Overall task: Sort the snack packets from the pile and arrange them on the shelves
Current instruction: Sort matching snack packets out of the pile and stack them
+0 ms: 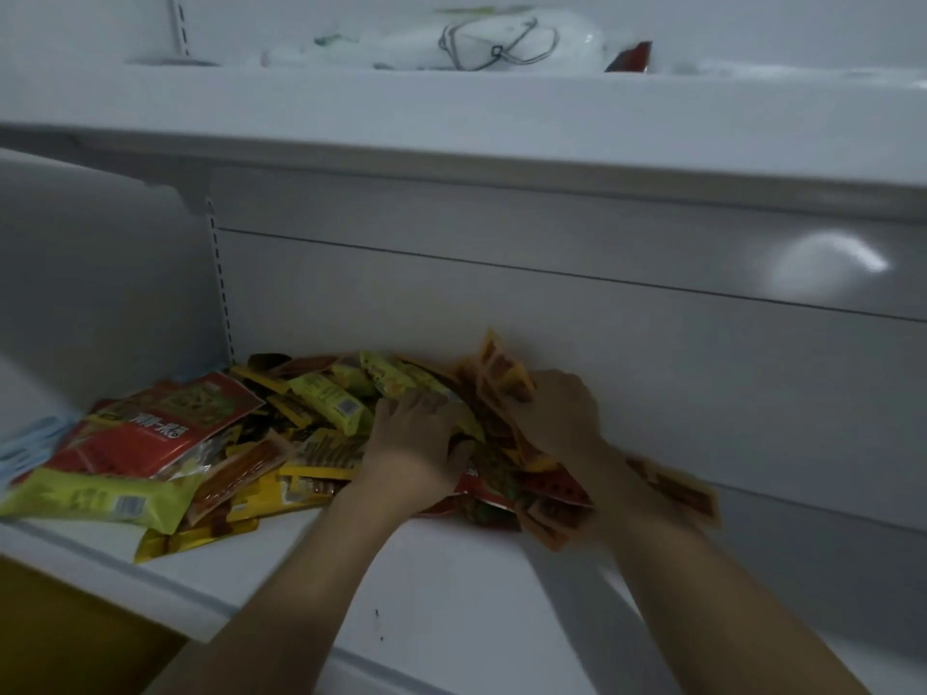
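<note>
- On my head-camera feed, the pile of snack packets (311,423) lies on the lower shelf (301,559), heaped against the back panel, towards the left and middle of the shelf.
- I can pick out a big red packet (155,428) lying on top at the left of the heap, and a long yellow-green packet (85,496) lying flat just in front of it, near the shelf's front edge.
- The left hand (411,438) lies palm down on the middle of the pile. Its fingers are stretched out and slightly spread over the yellow wrappers, and it grips nothing.
- The right hand (557,413) is at the right end of the pile, close to the back panel. Its fingers are curled round a small bunch of orange packets (501,373), one of which sticks up above the knuckles. This part is blurred, so I cannot count them.
- More orange and red packets lie loose under and beside the right forearm.
- Above, the upper shelf (451,102) carries a white plastic bag (481,42) and, just to its right, a small red packet (632,57).
</note>
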`<action>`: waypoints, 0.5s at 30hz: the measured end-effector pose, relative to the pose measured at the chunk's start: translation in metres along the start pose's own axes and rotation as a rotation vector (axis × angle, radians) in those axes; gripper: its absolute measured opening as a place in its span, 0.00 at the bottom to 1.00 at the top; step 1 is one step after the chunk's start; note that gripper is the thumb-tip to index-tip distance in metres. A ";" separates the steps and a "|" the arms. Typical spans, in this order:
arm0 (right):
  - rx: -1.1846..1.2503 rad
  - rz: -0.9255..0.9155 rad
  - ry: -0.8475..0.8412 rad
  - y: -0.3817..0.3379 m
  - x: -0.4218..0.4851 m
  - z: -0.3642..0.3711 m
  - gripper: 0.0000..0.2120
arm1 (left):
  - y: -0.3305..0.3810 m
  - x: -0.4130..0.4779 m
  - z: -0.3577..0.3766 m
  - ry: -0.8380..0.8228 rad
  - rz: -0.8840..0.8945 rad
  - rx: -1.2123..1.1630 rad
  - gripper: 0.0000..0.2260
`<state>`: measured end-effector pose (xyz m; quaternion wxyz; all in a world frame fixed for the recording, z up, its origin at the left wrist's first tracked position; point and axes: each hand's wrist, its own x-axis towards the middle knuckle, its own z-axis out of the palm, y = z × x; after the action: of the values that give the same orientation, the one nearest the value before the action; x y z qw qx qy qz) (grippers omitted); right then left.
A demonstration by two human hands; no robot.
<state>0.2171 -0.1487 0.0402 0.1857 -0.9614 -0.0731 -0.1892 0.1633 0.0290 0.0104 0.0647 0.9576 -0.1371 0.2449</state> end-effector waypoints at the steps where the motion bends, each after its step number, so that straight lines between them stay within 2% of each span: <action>1: 0.048 0.007 0.023 0.003 0.000 -0.008 0.18 | 0.005 0.003 -0.002 -0.028 -0.019 0.003 0.23; 4: 0.140 0.004 0.087 0.014 -0.001 -0.032 0.22 | 0.029 0.013 -0.012 -0.034 -0.052 -0.088 0.24; 8: 0.180 -0.009 0.149 0.031 -0.009 -0.062 0.20 | 0.065 0.032 -0.008 -0.091 -0.135 -0.534 0.29; 11: 0.145 -0.021 0.183 0.052 -0.026 -0.075 0.18 | 0.101 0.042 0.001 -0.144 -0.137 -1.004 0.30; 13: 0.066 -0.041 0.194 0.067 -0.041 -0.075 0.14 | 0.127 0.046 0.003 -0.169 -0.212 -1.348 0.25; 15: -0.017 -0.077 0.223 0.081 -0.059 -0.069 0.07 | 0.152 0.049 0.004 -0.275 -0.271 -1.647 0.25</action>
<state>0.1565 -0.2538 0.0503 0.1770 -0.9326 -0.0870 -0.3024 0.1614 -0.1284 0.0396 0.7533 0.6343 -0.1626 -0.0618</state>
